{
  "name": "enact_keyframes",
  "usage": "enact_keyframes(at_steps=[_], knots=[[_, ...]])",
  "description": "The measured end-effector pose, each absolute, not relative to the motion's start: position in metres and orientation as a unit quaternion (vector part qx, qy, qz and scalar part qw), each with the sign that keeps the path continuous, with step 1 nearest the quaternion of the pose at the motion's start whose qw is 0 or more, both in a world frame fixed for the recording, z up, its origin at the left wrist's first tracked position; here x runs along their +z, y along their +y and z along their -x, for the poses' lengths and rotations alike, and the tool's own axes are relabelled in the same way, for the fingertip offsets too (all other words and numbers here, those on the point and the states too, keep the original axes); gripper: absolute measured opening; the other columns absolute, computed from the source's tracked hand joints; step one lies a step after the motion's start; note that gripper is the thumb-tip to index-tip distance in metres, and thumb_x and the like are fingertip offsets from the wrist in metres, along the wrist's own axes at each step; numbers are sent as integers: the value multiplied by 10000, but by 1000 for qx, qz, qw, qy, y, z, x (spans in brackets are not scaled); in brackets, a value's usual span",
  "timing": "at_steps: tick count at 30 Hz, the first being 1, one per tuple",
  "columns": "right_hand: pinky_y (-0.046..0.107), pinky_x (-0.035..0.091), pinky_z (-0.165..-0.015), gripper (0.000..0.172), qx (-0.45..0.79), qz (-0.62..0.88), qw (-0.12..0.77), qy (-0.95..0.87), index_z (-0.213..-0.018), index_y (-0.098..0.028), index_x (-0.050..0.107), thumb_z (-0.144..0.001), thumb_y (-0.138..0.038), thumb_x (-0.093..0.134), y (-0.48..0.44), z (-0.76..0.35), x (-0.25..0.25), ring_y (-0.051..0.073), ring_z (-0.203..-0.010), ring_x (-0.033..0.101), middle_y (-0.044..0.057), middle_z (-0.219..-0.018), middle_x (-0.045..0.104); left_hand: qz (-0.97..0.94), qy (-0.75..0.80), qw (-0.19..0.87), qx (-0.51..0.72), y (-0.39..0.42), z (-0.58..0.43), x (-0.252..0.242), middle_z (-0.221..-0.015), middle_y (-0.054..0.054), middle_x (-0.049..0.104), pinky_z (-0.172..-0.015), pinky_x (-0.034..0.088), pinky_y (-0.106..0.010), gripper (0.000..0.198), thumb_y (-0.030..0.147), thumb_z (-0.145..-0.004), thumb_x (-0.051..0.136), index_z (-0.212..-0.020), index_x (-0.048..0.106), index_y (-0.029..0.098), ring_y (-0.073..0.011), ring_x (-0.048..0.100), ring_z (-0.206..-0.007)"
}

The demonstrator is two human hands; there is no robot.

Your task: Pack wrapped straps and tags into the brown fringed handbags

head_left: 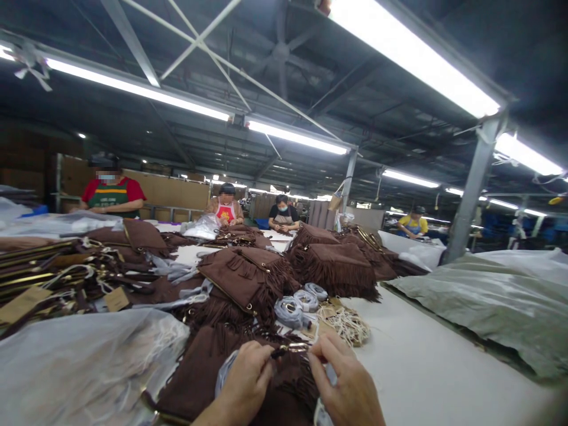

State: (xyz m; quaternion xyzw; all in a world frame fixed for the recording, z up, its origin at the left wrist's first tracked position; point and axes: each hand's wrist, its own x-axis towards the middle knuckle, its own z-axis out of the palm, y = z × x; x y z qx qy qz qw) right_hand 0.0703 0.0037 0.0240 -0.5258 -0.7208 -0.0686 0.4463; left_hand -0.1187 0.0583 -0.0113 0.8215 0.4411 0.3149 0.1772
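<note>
Hands pinch a metal clasp from both sides — brown fringed bag beneath.

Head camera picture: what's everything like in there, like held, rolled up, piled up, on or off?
Left hand: pinching a dark strap
Right hand: pinching the clasp's far end
Clasp: held between both hands; open or shut, too small to tell
Brown bag: lying under the hands
Fringed bags: piled up
Rolled straps: coiled
White strings: tangled
Green sheet: wrinkled
Lights: on
</note>
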Motion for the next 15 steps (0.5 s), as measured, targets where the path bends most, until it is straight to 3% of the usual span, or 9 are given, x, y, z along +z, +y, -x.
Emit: enact_keyframes(at_steps=[8, 13, 15], knots=[[268, 421, -617, 191, -241, 562, 386, -691, -712, -253, 507, -881, -195, 439, -4, -57, -1, 171, -652, 603, 1, -723, 583, -778, 447, 240, 371, 59, 120, -2, -717, -14, 615, -691, 389, -253, 287, 189, -924, 406, -658, 513, 196, -168, 576, -739], [269, 414, -563, 182, -237, 586, 392, -668, -692, -256, 503, -864, -217, 460, 4, -47, -7, 173, -622, 602, 4, -721, 593, -782, 465, 198, 364, 56, 120, -7, -777, -33, 650, -731, 410, -269, 270, 205, -918, 420, -697, 576, 198, -190, 589, -795], [266, 421, -562, 185, -229, 581, 399, -672, -685, -256, 503, -861, -221, 457, 7, -44, -12, 171, -620, 607, 1, -716, 591, -778, 464, 202, 373, 55, 120, -10, -841, -45, 674, -783, 429, -279, 235, 199, -903, 424, -800, 636, 199, -198, 601, -851]])
